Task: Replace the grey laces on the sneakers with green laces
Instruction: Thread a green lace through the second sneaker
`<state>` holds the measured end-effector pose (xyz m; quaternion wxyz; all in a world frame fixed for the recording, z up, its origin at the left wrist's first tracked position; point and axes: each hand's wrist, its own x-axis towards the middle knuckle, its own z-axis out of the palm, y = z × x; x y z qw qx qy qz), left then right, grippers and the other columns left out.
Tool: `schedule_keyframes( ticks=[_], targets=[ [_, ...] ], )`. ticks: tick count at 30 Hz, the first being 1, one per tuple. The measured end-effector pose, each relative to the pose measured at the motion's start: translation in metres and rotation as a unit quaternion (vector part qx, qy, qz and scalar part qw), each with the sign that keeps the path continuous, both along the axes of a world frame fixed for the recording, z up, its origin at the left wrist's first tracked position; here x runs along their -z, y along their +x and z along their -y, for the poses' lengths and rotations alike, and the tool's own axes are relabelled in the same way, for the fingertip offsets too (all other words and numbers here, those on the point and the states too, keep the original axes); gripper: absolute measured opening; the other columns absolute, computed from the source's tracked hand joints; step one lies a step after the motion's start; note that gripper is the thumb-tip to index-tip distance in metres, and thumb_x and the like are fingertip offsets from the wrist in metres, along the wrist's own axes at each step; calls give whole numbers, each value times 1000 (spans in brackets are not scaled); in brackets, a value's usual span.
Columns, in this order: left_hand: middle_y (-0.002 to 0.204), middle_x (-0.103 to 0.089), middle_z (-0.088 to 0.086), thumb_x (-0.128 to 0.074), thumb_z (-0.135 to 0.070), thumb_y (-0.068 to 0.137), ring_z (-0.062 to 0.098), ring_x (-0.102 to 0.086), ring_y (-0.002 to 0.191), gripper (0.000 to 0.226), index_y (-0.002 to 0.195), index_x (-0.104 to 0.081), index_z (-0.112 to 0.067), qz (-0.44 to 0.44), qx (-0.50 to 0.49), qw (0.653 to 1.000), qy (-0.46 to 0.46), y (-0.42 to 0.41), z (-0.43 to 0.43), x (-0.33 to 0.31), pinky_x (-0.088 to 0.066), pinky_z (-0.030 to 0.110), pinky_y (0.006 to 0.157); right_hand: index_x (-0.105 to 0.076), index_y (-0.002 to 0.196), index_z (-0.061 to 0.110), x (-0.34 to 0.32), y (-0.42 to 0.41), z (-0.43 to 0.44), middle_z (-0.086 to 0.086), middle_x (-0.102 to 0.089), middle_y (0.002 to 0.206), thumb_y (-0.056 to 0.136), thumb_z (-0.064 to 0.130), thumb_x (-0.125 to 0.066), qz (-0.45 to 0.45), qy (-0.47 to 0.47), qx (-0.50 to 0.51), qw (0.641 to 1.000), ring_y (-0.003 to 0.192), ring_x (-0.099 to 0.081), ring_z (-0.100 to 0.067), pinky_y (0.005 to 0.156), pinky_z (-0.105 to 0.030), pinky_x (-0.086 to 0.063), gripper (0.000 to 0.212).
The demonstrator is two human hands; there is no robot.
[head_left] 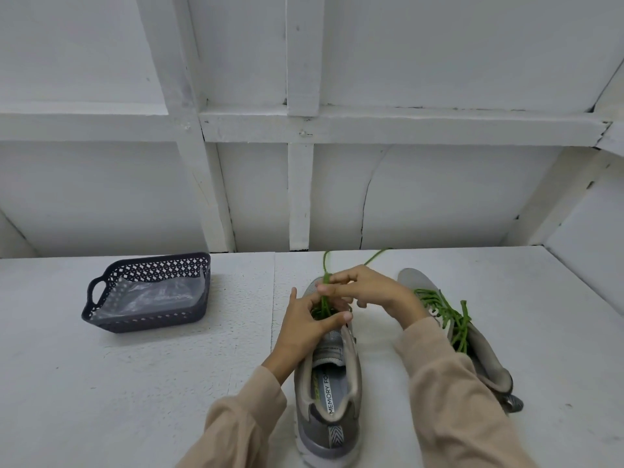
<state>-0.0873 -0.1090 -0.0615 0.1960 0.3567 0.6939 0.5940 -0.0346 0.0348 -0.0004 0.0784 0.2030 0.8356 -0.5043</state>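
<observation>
Right hand [369,288] pinches the green lace [324,304] between thumb and fingertips, above the forefoot of the near sneaker [329,383]. Lace ends trail toward the wall. Left hand [309,320] lies on the same shoe's eyelet area with straight, spread fingers. Which eyelet the lace enters is hidden. Second sneaker [489,361], green-laced, sits just beyond the right forearm. A wide stretch of tabletop [135,383] runs left; basket [148,319] stands well apart, near the back edge.
</observation>
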Motion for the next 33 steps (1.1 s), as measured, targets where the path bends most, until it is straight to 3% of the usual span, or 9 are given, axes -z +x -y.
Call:
schedule_keyframes(
  ticks=[2, 4, 6, 8, 10, 14, 17, 23, 33],
  targets=[
    [87, -71, -26, -72, -58, 62, -10, -61, 100, 27, 82, -67, -40, -6, 0, 1000, -6, 0, -1, 1, 0, 43, 122, -73, 96, 1, 0, 2, 10, -6, -53, 73, 82, 29, -75, -76, -52, 27, 995, 58, -46, -4, 50, -13, -32, 32],
    [89, -73, -19, -74, -55, 62, -2, -64, 97, 24, 78, -69, -38, 7, 3, 1000, -1, 0, -1, 2, -17, 50, 120, -68, 86, -11, -3, 1, 16, -1, -53, 59, 81, 11, -76, -132, -91, 42, 986, 44, -43, -2, 45, -11, -33, 24],
    [90, -73, -10, -80, -46, 63, 10, -68, 93, 23, 80, -70, -35, 36, 5, 999, 16, -1, 1, 4, -41, 54, 105, -66, 72, -4, -5, -1, 17, 7, -50, 49, 80, 4, -75, -156, -96, 56, 982, 42, -41, -2, 44, -12, -34, 14],
    [92, -74, -4, -83, -44, 61, 15, -69, 93, 33, 87, -69, -30, 52, 0, 999, 8, -4, 1, 5, -49, 51, 98, -67, 66, 2, -9, -3, 20, 5, -51, 50, 79, 2, -76, -172, -91, 66, 979, 44, -43, -3, 45, -15, -35, 16],
    [92, -73, 0, -85, -43, 58, 18, -70, 93, 43, 92, -68, -23, 73, -5, 997, 1, -3, -1, 7, -54, 41, 92, -68, 74, -10, -13, -4, 25, 2, -54, 52, 79, 1, -75, -185, -104, 74, 975, 45, -47, -6, 44, -19, -37, 14],
    [93, -73, 4, -87, -39, 54, 17, -70, 91, 52, 97, -67, -16, 93, -26, 995, 6, -1, -4, 11, -55, 26, 83, -67, 78, -9, -36, -10, 29, -12, -64, 74, 80, -3, -71, -251, -168, 94, 949, 48, -51, -10, 42, -19, -38, 7],
    [95, -73, -3, -88, -39, 55, 9, -70, 92, 57, 103, -65, -18, 115, -37, 993, -2, -6, 0, 17, -54, 27, 89, -67, 67, 2, -53, -14, 21, -14, -60, 73, 80, -3, -71, -293, -194, 117, 929, 48, -49, -12, 42, -18, -37, 15],
    [98, -73, 0, -82, -53, 51, 13, -69, 94, 62, 102, -67, -22, 112, -33, 993, -18, -3, -2, 19, -55, 33, 92, -64, 73, -6, -62, -18, 30, -14, -66, 79, 80, -4, -70, -295, -214, 114, 924, 48, -48, -12, 41, -16, -37, 9],
    [101, -73, -3, -87, -38, 58, 14, -70, 95, 54, 98, -58, -15, 127, -36, 991, -18, -6, 2, 15, -55, 38, 92, -64, 72, -2, -67, -23, 37, -18, -65, 81, 84, -5, -66, -286, -225, 86, 927, 49, -49, -12, 44, -16, -40, 13]
  ],
)
